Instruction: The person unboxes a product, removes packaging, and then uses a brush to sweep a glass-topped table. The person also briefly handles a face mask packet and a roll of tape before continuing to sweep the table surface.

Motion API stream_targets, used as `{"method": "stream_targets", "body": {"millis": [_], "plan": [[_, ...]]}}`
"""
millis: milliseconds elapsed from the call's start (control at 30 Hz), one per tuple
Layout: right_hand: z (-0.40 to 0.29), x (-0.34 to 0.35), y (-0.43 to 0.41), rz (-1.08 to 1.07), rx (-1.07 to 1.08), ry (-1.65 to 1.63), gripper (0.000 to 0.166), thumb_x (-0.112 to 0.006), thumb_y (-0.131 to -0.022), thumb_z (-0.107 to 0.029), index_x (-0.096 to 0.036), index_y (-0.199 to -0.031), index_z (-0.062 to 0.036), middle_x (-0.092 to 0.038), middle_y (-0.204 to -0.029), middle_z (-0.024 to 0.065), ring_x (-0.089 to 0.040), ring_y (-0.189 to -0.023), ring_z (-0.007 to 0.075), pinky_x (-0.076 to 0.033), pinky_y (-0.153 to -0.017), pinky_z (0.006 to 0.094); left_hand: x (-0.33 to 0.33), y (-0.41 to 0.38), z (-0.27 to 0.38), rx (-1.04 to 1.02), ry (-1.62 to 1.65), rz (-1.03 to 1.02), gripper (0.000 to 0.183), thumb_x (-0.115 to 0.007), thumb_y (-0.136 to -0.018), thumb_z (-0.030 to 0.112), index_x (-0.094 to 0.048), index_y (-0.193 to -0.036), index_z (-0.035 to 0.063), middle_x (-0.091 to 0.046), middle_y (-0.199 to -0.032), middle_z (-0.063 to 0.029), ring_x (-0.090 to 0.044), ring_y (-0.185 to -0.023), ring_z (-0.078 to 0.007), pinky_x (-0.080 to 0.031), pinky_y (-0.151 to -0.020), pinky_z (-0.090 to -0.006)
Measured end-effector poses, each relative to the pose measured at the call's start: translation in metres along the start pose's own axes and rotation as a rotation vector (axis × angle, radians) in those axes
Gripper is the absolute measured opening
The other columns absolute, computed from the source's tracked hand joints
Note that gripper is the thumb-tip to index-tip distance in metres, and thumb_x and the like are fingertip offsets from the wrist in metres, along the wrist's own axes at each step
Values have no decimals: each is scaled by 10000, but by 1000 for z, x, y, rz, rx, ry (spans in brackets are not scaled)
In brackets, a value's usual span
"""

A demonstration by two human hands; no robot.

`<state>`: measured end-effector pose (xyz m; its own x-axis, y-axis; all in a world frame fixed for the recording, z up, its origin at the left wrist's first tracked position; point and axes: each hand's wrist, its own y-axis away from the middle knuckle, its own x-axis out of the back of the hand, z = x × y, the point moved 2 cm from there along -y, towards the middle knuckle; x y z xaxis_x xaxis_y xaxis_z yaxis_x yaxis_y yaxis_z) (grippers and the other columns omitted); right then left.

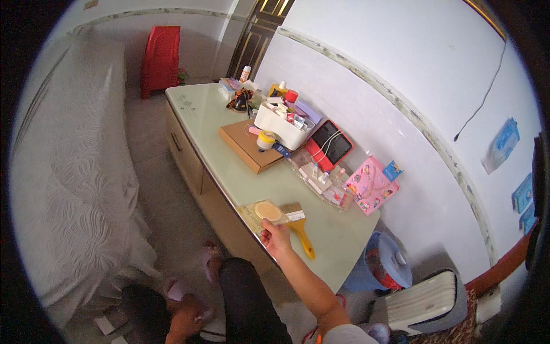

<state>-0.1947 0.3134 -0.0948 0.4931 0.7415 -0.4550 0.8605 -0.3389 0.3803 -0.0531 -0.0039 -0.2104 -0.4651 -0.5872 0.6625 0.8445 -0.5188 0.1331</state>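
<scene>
My right hand (276, 239) reaches over the near edge of a cabinet with a pale green glass top (275, 182). Its thumb and fingers pinch the corner of a flat, clear packet (249, 215), which bears writing and a round lemon-slice picture. Just beyond lies a paintbrush (300, 228) with a yellow handle and wide bristles, partly overlapped by the packet. Low between my dark-trousered knees, my left hand (184, 320) is blurred with its fingers curled. A small whitish spot shows at its fingers, too unclear to name.
On the cabinet sit a cardboard box (249, 148), a white bin of small boxes (275, 124), a red-cased tablet (331, 144) and a pink gift bag (371, 185). A blue bucket (361, 262) stands by its right end. Left is a cloth-draped piece of furniture (86, 180); red stacked chairs (161, 60) stand behind.
</scene>
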Motion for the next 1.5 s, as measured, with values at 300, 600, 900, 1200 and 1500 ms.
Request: {"method": "stream_targets", "body": {"millis": [300,600,900,1200,1500], "plan": [[-18,-44,-97,93,166,-147,199,-667,-756,-118,-496,-853,-84,-508,-670,13,-458,-458,112,-376,-376,219,42,-25,49,137,258,-125,431,-620,-712,244,-483,-1045,8,-523,-1008,-207,-536,-921,-394,-443,-756,-425],[-30,-94,-213,229,74,-207,107,-560,-811,-111,-476,-842,-51,-549,-736,95,-568,-534,196,-520,-470,316,-1,-4,-9,-16,191,40,270,-556,-789,177,-583,-1017,35,-572,-991,-170,-528,-927,-350,-432,-791,-433],[-24,-28,-123,-78,270,668,196,-530,-826,-100,-513,-995,-2,-622,-812,121,-605,-578,168,-515,-490,280,26,-5,27,93,168,-14,461,-626,-676,179,-464,-1060,-16,-523,-976,-226,-547,-869,-399,-458,-705,-425],[-90,17,-125,134,467,815,232,-586,-780,-125,-547,-967,6,-622,-810,108,-603,-586,136,-473,-460,230,25,-12,31,-51,128,9,284,-632,-720,216,-571,-914,17,-550,-888,-194,-565,-810,-359,-455,-683,-409],[-129,-38,-201,401,596,1481,481,-697,-633,-345,-557,-961,-23,-604,-934,160,-585,-858,302,-457,-743,395,-13,3,-19,84,1,-36,272,-502,-831,171,-558,-1075,66,-558,-997,-179,-523,-862,-357,-445,-706,-449]]}}
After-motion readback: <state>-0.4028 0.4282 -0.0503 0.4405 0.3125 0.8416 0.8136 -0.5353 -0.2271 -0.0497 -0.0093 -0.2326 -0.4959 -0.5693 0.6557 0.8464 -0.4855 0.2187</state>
